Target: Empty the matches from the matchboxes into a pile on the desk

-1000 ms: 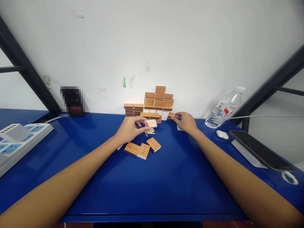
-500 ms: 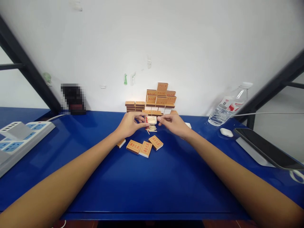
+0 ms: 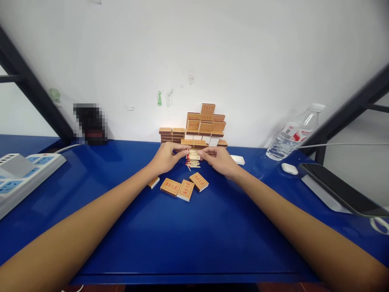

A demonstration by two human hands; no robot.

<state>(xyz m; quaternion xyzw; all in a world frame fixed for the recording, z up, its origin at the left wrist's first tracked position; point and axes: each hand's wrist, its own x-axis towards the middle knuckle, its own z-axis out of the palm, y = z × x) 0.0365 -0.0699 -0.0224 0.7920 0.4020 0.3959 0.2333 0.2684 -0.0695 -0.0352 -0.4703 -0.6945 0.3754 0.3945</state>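
Observation:
My left hand [image 3: 164,159] is closed around the left end of a matchbox tray filled with matches [image 3: 193,154], its thumb by the red heads. From the other side my right hand [image 3: 218,160] pinches at the bare ends of the matches; the fingers hide most of the tray. Just below lie loose matches [image 3: 193,164] in a small pile on the blue table. Nearer to me are several closed orange matchboxes, among them one at left [image 3: 170,187], one in the middle [image 3: 185,190] and one at right [image 3: 199,181]. Another matchbox [image 3: 154,182] is partly covered by my left wrist.
Stacked matchboxes [image 3: 206,127] rise against the wall behind my hands. A white tray-like piece [image 3: 238,159] lies beside my right wrist. To the right are a tilted water bottle [image 3: 290,134], a white earphone case [image 3: 289,168] and a phone [image 3: 343,188]; a power strip [image 3: 27,178] is at left.
My right hand has moved left, its fingertips now against the matches. The matches sit higher over the tray, whose white rim no longer shows clearly. The view has shifted slightly.

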